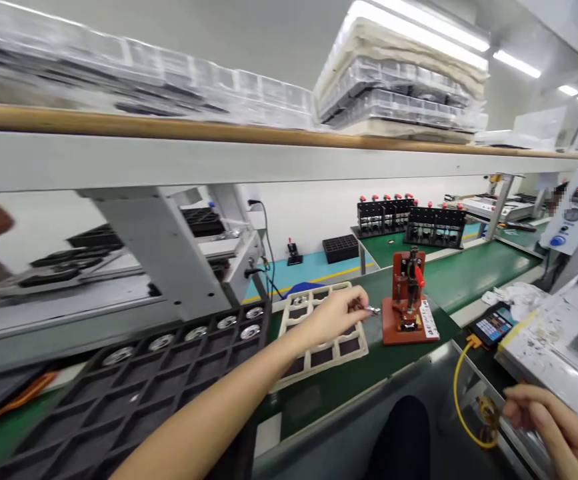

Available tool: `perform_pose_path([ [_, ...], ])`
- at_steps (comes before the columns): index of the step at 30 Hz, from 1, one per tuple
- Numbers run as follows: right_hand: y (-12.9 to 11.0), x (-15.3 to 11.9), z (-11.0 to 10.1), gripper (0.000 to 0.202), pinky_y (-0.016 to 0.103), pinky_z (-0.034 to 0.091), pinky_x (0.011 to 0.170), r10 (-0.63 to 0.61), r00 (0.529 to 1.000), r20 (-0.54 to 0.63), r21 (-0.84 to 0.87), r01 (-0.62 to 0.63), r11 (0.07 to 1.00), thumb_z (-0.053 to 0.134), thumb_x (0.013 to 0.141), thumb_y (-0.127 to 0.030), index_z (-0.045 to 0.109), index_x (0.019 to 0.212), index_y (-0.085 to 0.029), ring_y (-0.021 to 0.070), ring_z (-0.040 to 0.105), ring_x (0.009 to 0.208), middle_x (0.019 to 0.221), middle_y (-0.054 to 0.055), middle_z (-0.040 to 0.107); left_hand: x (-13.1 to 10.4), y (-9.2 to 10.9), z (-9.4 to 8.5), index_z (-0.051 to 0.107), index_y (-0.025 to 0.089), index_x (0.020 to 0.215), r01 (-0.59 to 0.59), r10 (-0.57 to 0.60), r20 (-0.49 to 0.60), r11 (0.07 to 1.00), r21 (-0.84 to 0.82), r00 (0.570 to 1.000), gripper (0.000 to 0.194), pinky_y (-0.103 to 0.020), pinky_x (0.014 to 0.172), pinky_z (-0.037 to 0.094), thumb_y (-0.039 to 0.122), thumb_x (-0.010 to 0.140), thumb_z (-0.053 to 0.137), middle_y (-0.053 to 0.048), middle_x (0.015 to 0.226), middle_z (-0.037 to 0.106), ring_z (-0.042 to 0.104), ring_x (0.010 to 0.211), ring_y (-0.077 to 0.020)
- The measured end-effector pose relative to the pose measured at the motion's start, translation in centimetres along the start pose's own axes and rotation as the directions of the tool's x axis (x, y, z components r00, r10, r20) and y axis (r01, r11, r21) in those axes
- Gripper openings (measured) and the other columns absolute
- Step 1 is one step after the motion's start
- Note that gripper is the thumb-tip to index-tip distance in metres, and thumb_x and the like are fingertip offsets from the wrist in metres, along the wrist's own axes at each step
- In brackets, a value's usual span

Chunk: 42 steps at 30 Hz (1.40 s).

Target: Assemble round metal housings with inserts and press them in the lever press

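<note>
The left hand reached out over the far right corner of a cream-coloured plastic compartment tray lying on the green belt, its fingers pinched together on a small shiny metal part. That part was held just left of a red-based toggle-clamp fixture with a red handle, close to it but apart. The right hand was low at the near right, fingers curled loosely near a yellow coiled cable and a small brass-coloured fitting; whether it gripped anything could not be told. Left of the cream tray lay a black plastic tray of square pockets, its far row holding round silver discs. A handheld device with coloured keys lay to the right of the fixture.
</note>
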State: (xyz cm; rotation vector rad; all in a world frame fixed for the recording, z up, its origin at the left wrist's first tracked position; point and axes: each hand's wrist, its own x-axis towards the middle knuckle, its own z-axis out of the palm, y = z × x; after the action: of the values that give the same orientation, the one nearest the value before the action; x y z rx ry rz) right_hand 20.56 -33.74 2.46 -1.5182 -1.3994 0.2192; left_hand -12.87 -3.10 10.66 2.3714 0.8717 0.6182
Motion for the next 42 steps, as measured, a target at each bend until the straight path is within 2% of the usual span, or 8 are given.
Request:
perform_pose_path([
  [2,-3.4,2.0,1.1,0.029,0.028,0.063,0.063,0.049,0.998,0.036,0.057,-0.051,0.997,0.053,0.107,-0.049,0.074,0.105,-0.03,0.0219,0.072,0.074,0.086,0.006,0.073,-0.5,4.3,2.4,0.062,0.02,0.096,-0.407,0.408,-0.094,0.913,0.026,0.908,0.004,-0.028,0.08,0.053,0.017,0.096,0.059,-0.004,0.098,0.072,0.069,0.09,-0.0159],
  [4,-5.9,4.1,2.3,0.026,0.029,0.062,0.075,0.019,0.998,0.064,0.183,-0.03,0.983,0.066,0.101,-0.049,0.069,0.117,-0.028,0.0202,0.071,0.083,0.099,0.005,0.072,-0.4,7.7,4.7,0.062,0.018,0.104,-0.713,0.728,-0.127,0.685,0.151,0.673,0.013,-0.029,0.086,0.055,0.009,0.099,0.054,-0.008,0.107,0.074,0.07,0.099,-0.0171],
  [8,-7.8,6.4,3.2,0.06,0.031,0.058,0.071,0.028,0.991,0.134,0.343,-0.073,0.936,0.082,0.089,-0.041,0.059,0.142,-0.026,0.0191,0.065,0.086,0.112,0.007,0.067,1.2,12.0,7.9,0.06,0.016,0.119,-0.894,0.925,-0.075,0.38,0.238,0.373,0.019,-0.037,0.084,0.058,0.013,0.103,0.05,-0.014,0.108,0.075,0.071,0.1,-0.0228],
  [21,-5.0,2.0,-4.4,0.029,0.029,0.046,0.061,0.103,0.986,-0.13,0.021,-0.101,0.995,0.08,0.084,-0.03,0.07,0.11,-0.023,0.0156,0.055,0.069,0.081,-0.001,0.06,6.2,18.7,16.0,0.059,0.014,0.119,-0.982,0.984,-0.071,0.171,0.081,0.166,0.018,-0.033,0.087,0.059,0.015,0.106,0.048,-0.012,0.108,0.073,0.07,0.1,-0.0204],
  [24,-4.3,0.2,-8.1,0.028,0.03,0.045,0.061,0.129,0.942,-0.311,-0.142,-0.18,0.973,0.078,0.083,-0.034,0.069,0.106,-0.02,0.0165,0.055,0.067,0.077,0.0,0.06,9.4,20.9,18.6,0.053,0.014,0.138,-0.976,0.973,-0.12,0.205,0.075,0.195,0.035,-0.035,0.099,0.058,0.019,0.104,0.056,-0.015,0.125,0.069,0.068,0.115,-0.0225],
  [30,-5.7,-3.4,-14.2,0.036,0.032,0.045,0.062,0.196,0.847,-0.494,-0.266,-0.361,0.894,0.078,0.087,-0.043,0.068,0.113,-0.019,0.0176,0.055,0.066,0.075,0.0,0.059,20.7,27.0,24.1,0.055,0.017,0.144,-0.678,0.722,0.281,0.691,-0.252,0.632,0.051,-0.045,0.123,0.04,0.037,0.098,0.065,-0.016,0.15,0.056,0.051,0.143,-0.0287],
  [34,-7.6,-6.1,-15.0,0.038,0.032,0.045,0.069,0.226,0.789,-0.571,-0.217,-0.41,0.886,0.075,0.091,-0.046,0.066,0.119,-0.022,0.0169,0.053,0.07,0.078,-0.002,0.056,26.0,29.1,26.8,0.059,0.015,0.146,-0.596,0.623,0.501,0.767,-0.239,0.6,0.075,-0.046,0.121,0.042,0.048,0.082,0.08,-0.017,0.154,0.056,0.054,0.143,-0.0348],
  [42,-6.3,-6.2,-18.8,0.042,0.033,0.044,0.067,0.192,0.818,-0.543,-0.337,-0.421,0.842,0.076,0.087,-0.051,0.068,0.113,-0.02,0.0195,0.056,0.073,0.082,0.001,0.06,28.3,30.7,28.2,0.078,0.019,0.101,-0.599,0.579,0.62,0.773,-0.21,0.529,0.048,-0.035,0.088,0.053,0.047,0.062,0.087,-0.007,0.103,0.076,0.071,0.101,-0.0295],
])
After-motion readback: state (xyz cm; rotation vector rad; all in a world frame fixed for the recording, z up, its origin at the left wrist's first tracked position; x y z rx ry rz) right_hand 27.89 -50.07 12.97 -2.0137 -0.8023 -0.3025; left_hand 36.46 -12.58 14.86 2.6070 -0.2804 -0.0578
